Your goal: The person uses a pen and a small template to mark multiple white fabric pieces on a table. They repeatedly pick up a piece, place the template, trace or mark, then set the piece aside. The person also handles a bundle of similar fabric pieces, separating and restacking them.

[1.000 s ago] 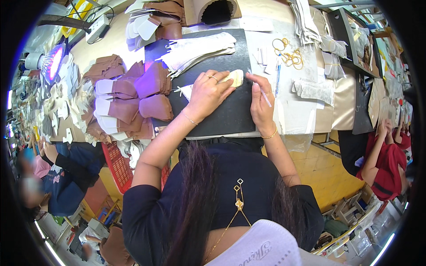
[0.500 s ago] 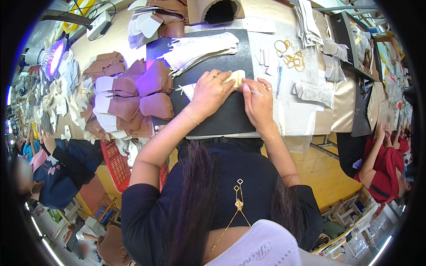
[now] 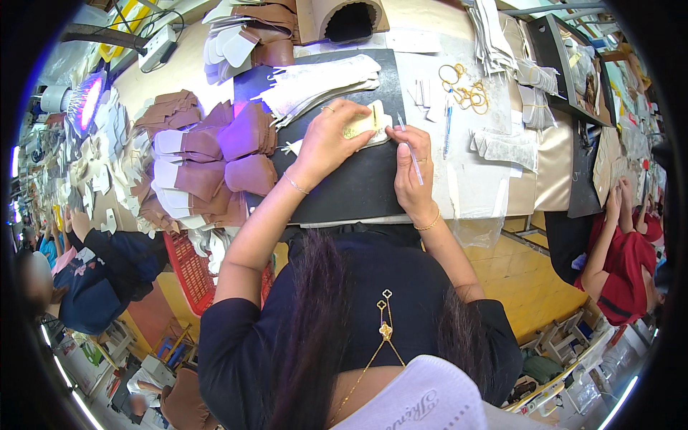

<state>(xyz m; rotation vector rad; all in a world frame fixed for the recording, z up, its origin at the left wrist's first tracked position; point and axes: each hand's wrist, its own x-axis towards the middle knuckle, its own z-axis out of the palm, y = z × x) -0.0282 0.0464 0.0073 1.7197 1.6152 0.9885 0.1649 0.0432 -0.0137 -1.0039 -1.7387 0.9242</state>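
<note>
While the left hand lies flat over a small pale yellow piece, its fingers bent and pressing the piece down, the right hand sits just beside it with its fingers closed around a thin white pen. The pen's upper end points at the right edge of the piece. The piece rests on a black mat, toward the mat's upper middle, and the two hands meet over it. Both wrists carry thin bracelets.

The mat lies on the desk, in front of the person's chest. At the mat's far edge is a fanned stack of white flat parts. To the left of the mat stand piles of brown and white cut pieces, and below them, off the mat's lower left corner, is a red basket. To the right of the mat, on the pale desk top, lie a blue pen and a cluster of yellow rubber bands.

Far to the right of the mat a person in a red top sits at the desk's edge; far to the left another person in a dark blue top leans over it.
</note>
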